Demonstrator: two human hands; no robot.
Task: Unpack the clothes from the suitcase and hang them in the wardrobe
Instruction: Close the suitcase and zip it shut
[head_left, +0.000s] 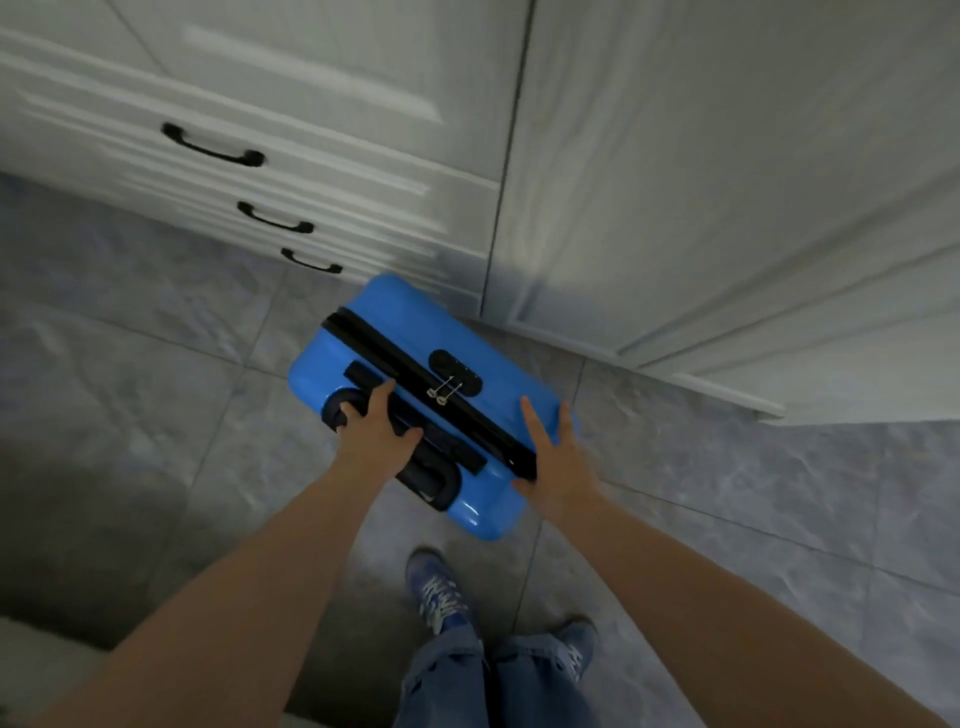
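Observation:
A blue hard-shell suitcase (384, 322) stands upright on the tiled floor in front of the white wardrobe (727, 182). Its black zip runs across the top and is closed, with two metal pullers (444, 388) at the lock. My left hand (376, 434) is closed around the dark carry handle (431, 470) on the top of the case. My right hand (550, 457) lies flat against the near right corner of the case, fingers spread. No clothes are visible.
White drawers with three black handles (213, 148) sit to the left of the wardrobe doors, which are closed. Grey floor tiles (130, 338) spread all around. My feet in blue trainers (441, 597) stand just behind the suitcase.

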